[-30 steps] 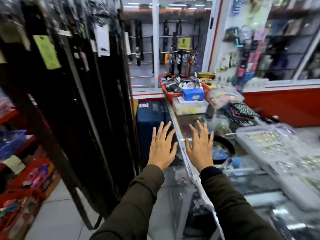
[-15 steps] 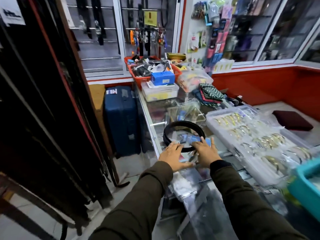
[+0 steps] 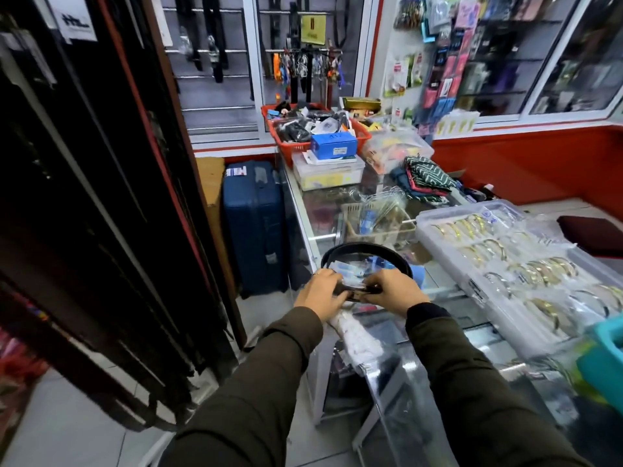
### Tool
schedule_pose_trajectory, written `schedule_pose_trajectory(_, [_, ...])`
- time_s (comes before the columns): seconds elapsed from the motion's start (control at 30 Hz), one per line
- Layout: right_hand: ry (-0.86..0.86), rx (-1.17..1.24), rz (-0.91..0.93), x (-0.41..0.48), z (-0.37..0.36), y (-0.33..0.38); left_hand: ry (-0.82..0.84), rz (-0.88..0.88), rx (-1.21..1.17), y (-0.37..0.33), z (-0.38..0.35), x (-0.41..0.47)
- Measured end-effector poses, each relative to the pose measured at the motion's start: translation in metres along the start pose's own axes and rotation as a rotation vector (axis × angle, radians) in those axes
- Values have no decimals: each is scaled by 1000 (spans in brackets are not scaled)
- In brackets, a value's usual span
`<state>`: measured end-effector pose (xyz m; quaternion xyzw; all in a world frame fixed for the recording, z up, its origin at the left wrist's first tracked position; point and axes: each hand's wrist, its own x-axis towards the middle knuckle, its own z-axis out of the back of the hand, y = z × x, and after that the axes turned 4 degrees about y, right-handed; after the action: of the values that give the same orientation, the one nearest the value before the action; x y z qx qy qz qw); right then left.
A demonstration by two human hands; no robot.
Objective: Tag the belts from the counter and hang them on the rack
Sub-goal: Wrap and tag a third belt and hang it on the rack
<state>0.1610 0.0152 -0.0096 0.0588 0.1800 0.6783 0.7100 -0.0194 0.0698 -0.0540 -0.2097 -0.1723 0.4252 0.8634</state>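
Observation:
A black belt (image 3: 365,248) lies coiled in a loop on the glass counter (image 3: 323,217), near its left edge. My left hand (image 3: 320,293) and my right hand (image 3: 392,291) both grip the near part of the loop, close together. Blue and white paper tags (image 3: 354,269) lie inside the loop, just beyond my fingers. To the left, the rack (image 3: 101,197) is full of dark belts hanging down almost to the floor, some with white tags at the top.
A clear compartment box of bangles (image 3: 512,264) fills the counter's right side, a small wire basket (image 3: 377,220) sits behind the belt. Red bins and boxes (image 3: 317,136) crowd the far end. A blue suitcase (image 3: 254,224) stands on the floor between rack and counter.
My view turned from the rack to the counter. Both hands went from open and spread in the air down onto the coiled belt, and now close around its near edge.

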Motion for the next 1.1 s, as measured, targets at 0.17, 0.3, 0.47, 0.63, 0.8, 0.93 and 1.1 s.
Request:
schedule_pose_trajectory(0.17, [5,84,153,-1,5,39,-136,-67,-91,23,32,-35])
schedule_pose_trajectory(0.3, [7,220,260,-4,8,76,-255,-24,-121,30,62,-64])
schedule_pose_trajectory(0.47, [4,515,373,-13,10,123,-514,36,-226,33,98,-99])
schedule_pose_trajectory(0.63, [37,800,424,-21,9,165,-747,319,-746,30,127,-126])
schedule_pose_trajectory(0.8, [55,993,508,-33,6,201,-746,346,-942,27,155,-154])
schedule_pose_trajectory(0.93, [-30,885,555,-44,12,223,-791,308,-847,18,183,-171])
schedule_pose_trajectory(1.1, [-42,940,644,-48,31,247,-1008,256,-840,-5,230,-179])
